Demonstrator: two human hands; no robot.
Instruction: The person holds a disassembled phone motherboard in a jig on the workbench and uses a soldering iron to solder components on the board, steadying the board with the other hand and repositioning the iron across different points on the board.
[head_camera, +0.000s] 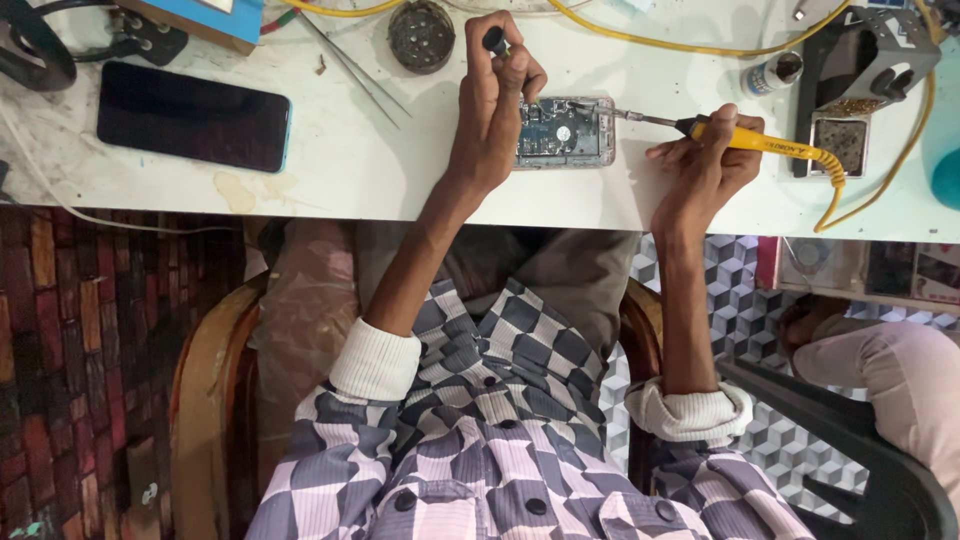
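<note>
The left hand (492, 105) has its fingers curled closed around a small dark-handled tool (495, 40), held upright just above the far edge of an opened phone (565, 132), whose back is off and whose circuit board lies bare beside the fingers. The right hand (705, 165) grips the yellow soldering iron (760, 141) closed like a pen, its metal tip reaching leftward to the phone's upper right corner. Judging by the exposed board and both tools at it, the board work looks underway, with reassembly yet undone; an intact dark phone (192, 116) lies well left of the left fingers.
</note>
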